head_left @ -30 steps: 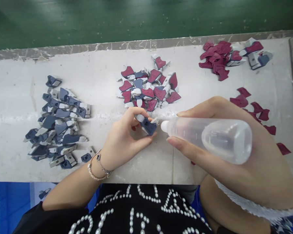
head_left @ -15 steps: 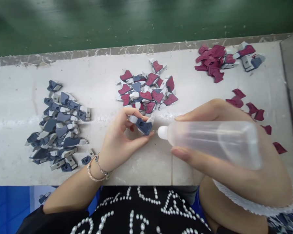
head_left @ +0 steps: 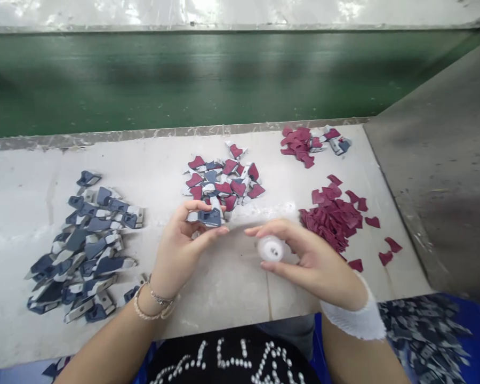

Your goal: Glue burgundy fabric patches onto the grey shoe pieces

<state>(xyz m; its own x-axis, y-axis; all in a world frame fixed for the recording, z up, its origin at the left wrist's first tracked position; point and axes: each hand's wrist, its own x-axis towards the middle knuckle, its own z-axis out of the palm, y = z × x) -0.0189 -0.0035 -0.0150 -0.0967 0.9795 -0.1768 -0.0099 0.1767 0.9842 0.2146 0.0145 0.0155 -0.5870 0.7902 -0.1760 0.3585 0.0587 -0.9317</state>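
Between the thumb and fingers of my left hand (head_left: 186,248) is a blue-and-grey part (head_left: 210,217), its hollow side facing up. My right hand (head_left: 308,261) holds a clear squeeze bottle (head_left: 271,249), whose white nozzle end points up toward the camera. The bottle and the part are apart. Just beyond my left hand lies a pile of grey parts with maroon faces (head_left: 238,188). A heap of loose maroon pieces (head_left: 332,216) lies beyond my right hand.
Many blue-and-grey parts (head_left: 80,245) cover the left of the table (head_left: 224,298). A smaller maroon pile (head_left: 298,144) lies at the back right. A metal panel (head_left: 440,160) bounds the right side. Below it, a blue bin (head_left: 478,325) holds more parts.
The bottle has moved away from the held part and turned from lying sideways to nozzle toward the camera. The view has shifted, showing more of the right side. Both hands keep their holds.
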